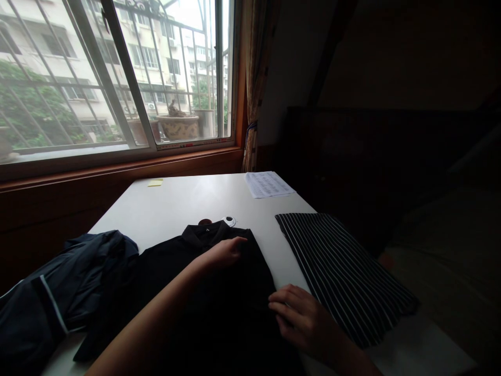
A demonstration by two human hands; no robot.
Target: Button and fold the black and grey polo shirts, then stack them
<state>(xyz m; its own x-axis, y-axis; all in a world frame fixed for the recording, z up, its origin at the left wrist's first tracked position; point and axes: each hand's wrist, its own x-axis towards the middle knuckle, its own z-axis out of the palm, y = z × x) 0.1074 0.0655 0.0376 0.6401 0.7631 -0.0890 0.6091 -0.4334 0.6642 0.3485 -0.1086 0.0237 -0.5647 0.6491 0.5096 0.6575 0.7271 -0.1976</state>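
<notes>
A black polo shirt lies spread out on the white table, its collar towards the window. My left hand reaches across it to the shoulder on the right, index finger extended and the other fingers curled down on the cloth. Beside the shirt's right edge is my right hand, its loosely bent fingers slightly apart and their tips at the fabric. The right thumb is hidden. Dark cloth and dim light hide the shirt's lower part.
A dark jacket lies bunched at the left, against the shirt. Striped dark cloth lies flat at the right. Beyond the collar are a round white object and a brown one. Papers and a yellow note lie farther back.
</notes>
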